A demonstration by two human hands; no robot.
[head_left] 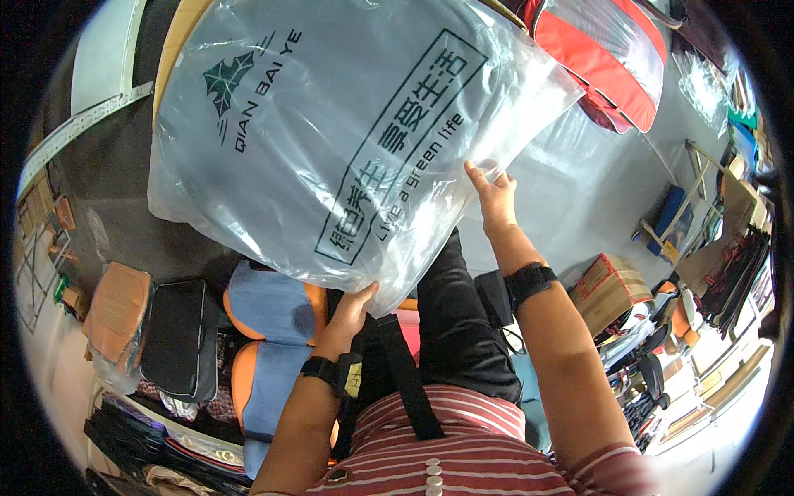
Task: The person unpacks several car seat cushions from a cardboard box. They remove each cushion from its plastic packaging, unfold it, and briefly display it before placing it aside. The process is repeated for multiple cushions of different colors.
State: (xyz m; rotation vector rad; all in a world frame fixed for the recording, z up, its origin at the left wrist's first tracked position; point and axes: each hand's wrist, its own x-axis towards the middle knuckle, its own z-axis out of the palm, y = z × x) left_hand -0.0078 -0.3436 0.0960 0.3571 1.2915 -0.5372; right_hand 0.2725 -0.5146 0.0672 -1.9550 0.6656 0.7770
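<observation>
A large clear plastic bag (273, 165) with dark green printing and a leaf emblem spreads across the upper middle, in front of me. My left hand (354, 307) is closed on its near lower corner, thumb on top. Farther up and to the right, my right hand (496, 198) pinches the bag's right-hand edge between thumb and fingers. The plastic is stretched and wrinkled between my two hands. A grey surface shows through the film; whether it lies inside the bag or beneath it I cannot tell.
A red bag with a clear panel (604, 50) lies at the upper right. Blue and orange cushioned seats (273, 302), a black case (175, 339) and an orange padded piece (120, 306) stand at my left. A cardboard box (610, 285) is at my right.
</observation>
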